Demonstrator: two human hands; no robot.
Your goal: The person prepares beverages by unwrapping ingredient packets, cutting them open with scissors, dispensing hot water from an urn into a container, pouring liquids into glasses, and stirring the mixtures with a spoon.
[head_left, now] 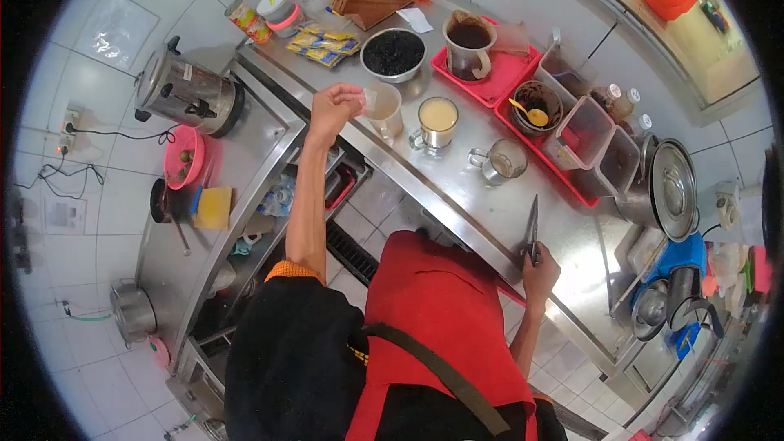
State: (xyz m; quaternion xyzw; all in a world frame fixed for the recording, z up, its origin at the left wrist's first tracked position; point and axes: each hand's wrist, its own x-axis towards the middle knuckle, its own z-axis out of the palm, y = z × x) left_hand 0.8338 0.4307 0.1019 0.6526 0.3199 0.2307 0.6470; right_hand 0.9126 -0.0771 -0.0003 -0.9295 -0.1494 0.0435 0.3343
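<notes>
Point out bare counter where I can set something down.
Bare steel counter lies between the clear glass mug, the red tray and the blade in the right hand. The side counter has another patch, just nearer than the yellow block. It is crowded along the wall, from yellow packets to lidded pot.

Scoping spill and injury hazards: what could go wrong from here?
The scissors in the right hand point across the counter; a careless swing could nick someone or hit the nearby glass mug.
The filled mug sits near the front edge, handle edgeward; a sleeve or arm might snag it.
The small pale packet in the left hand could drop into the cup.
</notes>
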